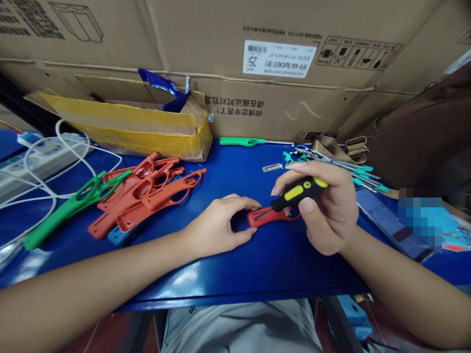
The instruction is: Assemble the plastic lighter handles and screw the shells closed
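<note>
My right hand (327, 211) is closed round a black and yellow screwdriver (299, 192), whose tip points down-left into a red plastic handle part (265, 216) lying on the blue table (257, 264). My left hand (221, 223) rests on the table with its fingers curled over the left end of that red part, pinning it in place. A teal piece shows just under the right hand, mostly hidden.
A pile of orange-red handle shells (143, 196) and green ones (73, 206) lies at the left. Behind are a taped cardboard box (121, 125), large cartons, a power strip with white cables (40, 157), a green-handled tool (241, 142) and teal-tipped metal rods (342, 166).
</note>
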Available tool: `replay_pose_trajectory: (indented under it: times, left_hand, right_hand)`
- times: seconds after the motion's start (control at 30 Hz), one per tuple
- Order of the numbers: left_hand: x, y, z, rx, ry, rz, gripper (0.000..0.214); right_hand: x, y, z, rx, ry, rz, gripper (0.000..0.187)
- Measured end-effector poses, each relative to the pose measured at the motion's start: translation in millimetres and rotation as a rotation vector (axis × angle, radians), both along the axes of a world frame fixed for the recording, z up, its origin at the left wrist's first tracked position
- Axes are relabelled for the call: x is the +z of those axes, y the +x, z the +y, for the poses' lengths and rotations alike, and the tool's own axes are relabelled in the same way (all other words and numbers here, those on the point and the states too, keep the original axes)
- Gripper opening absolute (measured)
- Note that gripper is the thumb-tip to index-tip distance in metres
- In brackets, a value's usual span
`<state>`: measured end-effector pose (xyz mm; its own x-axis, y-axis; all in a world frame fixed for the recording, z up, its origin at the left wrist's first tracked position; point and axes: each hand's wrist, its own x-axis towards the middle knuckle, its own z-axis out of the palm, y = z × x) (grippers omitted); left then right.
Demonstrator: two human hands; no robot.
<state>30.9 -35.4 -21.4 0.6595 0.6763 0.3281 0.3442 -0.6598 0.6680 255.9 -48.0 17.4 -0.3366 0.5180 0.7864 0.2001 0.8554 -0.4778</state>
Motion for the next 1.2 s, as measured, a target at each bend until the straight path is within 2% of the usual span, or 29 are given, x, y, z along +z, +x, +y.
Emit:
replay_pose_trajectory:
  times: [0.1, 0.27, 0.33, 0.5, 0.57, 0.7, 0.87, 1.03, 1.07, 1.2]
  left_hand:
    - [0.8, 0.1, -0.1, -0.002, -0.014, 0.002, 0.035]
    - [0.8, 0.6, 0.5, -0.003, -0.004, -0.003, 0.035]
    - [1.0, 0.8, 0.5, -0.004, -0.005, 0.000, 0.036]
    - [1.5, 0.9, 0.1, -0.003, -0.020, 0.007, 0.036]
    - [0.8, 0.9, 0.1, -0.002, -0.012, -0.001, 0.035]
    - [-0.7, 1.2, 0.6, -0.006, 0.010, -0.006, 0.036]
    - [-0.3, 0.9, 0.7, -0.009, 0.001, 0.002, 0.036]
    - [-0.7, 0.6, 0.4, -0.004, 0.022, -0.010, 0.035]
    - [-0.8, 0.7, 0.4, -0.006, 0.022, -0.010, 0.035]
    - [-0.9, 0.7, 0.7, -0.012, 0.013, -0.006, 0.035]
  right_hand:
    - [3.1, -0.8, -1.6, -0.016, -0.011, -0.050, 0.051]
    - [4.6, -2.1, 5.3, -0.203, 0.202, -0.055, 0.054]
    - [6.7, -0.7, 5.6, -0.218, 0.234, -0.080, 0.050]
    - [11.9, 0.8, 1.5, -0.091, -0.006, -0.116, 0.052]
    - [10.9, 0.7, 2.5, -0.092, 0.006, -0.124, 0.058]
    - [9.0, 1.7, 5.4, -0.171, 0.165, -0.187, 0.059]
    - [11.4, 1.4, 2.5, -0.172, -0.039, -0.262, 0.060]
    - [7.6, 1.2, 3.7, -0.240, 0.132, -0.221, 0.064]
    - [7.2, 1.1, 3.7, -0.238, 0.128, -0.210, 0.062]
    - [8.7, 0.0, 2.8, -0.149, -0.051, -0.195, 0.055]
